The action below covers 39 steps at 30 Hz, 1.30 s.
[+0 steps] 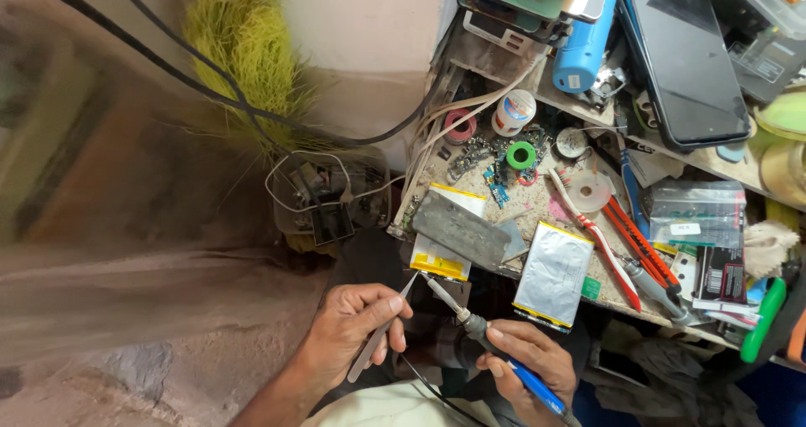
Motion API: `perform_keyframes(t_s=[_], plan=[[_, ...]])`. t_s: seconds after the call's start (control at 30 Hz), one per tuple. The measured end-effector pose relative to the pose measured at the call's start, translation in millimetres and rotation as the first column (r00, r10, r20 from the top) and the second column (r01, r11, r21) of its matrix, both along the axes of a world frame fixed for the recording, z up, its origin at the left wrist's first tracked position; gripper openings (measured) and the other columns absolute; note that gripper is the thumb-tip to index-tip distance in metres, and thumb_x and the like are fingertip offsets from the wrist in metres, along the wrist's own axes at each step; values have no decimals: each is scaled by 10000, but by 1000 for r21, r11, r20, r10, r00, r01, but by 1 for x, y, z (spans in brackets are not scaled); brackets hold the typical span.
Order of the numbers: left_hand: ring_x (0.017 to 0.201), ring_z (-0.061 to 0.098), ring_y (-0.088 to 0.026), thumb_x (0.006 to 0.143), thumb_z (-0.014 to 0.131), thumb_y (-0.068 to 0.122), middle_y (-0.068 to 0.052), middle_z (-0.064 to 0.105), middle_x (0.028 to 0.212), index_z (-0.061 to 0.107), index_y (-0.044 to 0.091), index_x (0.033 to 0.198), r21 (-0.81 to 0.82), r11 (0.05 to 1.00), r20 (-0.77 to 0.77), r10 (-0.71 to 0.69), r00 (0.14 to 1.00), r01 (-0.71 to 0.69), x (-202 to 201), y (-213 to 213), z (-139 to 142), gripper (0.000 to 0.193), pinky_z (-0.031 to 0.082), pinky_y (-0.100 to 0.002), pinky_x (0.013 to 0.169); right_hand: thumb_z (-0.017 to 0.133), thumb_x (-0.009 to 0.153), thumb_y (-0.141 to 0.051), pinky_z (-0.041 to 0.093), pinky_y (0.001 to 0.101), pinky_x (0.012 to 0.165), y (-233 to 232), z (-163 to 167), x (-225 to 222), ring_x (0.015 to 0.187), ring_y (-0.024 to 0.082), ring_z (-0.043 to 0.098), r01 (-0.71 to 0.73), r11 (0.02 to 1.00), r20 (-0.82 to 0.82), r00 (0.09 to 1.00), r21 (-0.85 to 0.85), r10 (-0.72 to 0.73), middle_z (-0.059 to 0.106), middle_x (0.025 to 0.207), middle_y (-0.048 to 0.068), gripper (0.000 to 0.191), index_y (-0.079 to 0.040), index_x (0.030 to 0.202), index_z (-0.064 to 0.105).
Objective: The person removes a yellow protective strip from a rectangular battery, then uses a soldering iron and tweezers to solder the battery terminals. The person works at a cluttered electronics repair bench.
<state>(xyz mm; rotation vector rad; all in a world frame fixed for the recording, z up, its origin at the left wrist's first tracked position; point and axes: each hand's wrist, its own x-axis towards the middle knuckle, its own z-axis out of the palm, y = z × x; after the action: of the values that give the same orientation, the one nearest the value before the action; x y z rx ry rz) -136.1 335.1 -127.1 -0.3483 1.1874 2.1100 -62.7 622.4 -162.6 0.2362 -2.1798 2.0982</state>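
Silver battery pouch lies just above tweezers and soldering iron.

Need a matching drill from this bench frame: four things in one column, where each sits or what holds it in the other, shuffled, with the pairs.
Things:
1. tweezers
2. soldering iron
3. silver battery pouch
4. dark phone

Places:
A. lying flat near the front edge of the workbench, right of the hands
B. in the left hand
C. on the cluttered shelf at upper right
D. in the right hand, blue handle, tip pointing up-left

Pairs: 1-B, 2-D, 3-A, 4-C
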Motion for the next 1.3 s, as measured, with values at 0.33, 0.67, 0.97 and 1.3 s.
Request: perform_keyframes(t_s=[0.33, 0.67, 0.97, 1.3], plan=[[442, 589, -81, 980, 652, 198, -116, 729, 675, 723, -30, 952, -10, 1000, -34, 5, 999, -5, 2, 5, -1, 241, 418, -206, 380, 743, 910, -75, 642, 285, 742, 0, 10, -2, 826, 187, 773, 1, 998, -78, 997, 56, 3, 724, 1137, 217, 327, 16, 1223, 715], [435, 593, -81, 983, 650, 192, -115, 722, 662, 720, -39, 946, -14, 1000, -23, 18, 1000, -18, 2, 7, 3, 245, 411, -198, 367, 742, 907, -66, 629, 290, 789, -5, 20, -3, 890, 183, 747, 22, 996, -73, 997, 81, -16, 712, 1145, 183, 310, -4, 1211, 733], [428, 581, -78, 991, 643, 192, -108, 715, 656, 715, -41, 943, -18, 999, -24, 27, 999, -28, 3, 9, 2, 248, 410, -201, 366, 744, 875, -26, 610, 276, 786, -8, 29, -4, 913, 183, 736, 14, 995, -82, 997, 96, -7, 708, 1145, 176, 331, -8, 1205, 733], [475, 595, -66, 995, 628, 194, -97, 724, 691, 724, -43, 991, -95, 995, -130, 19, 991, -32, 3, 17, -1, 256, 470, -195, 430, 739, 857, -16, 611, 276, 780, -6, 38, -7, 892, 177, 740, 32, 989, -88, 996, 144, -20, 723, 1123, 165, 354, -15, 1211, 730]])
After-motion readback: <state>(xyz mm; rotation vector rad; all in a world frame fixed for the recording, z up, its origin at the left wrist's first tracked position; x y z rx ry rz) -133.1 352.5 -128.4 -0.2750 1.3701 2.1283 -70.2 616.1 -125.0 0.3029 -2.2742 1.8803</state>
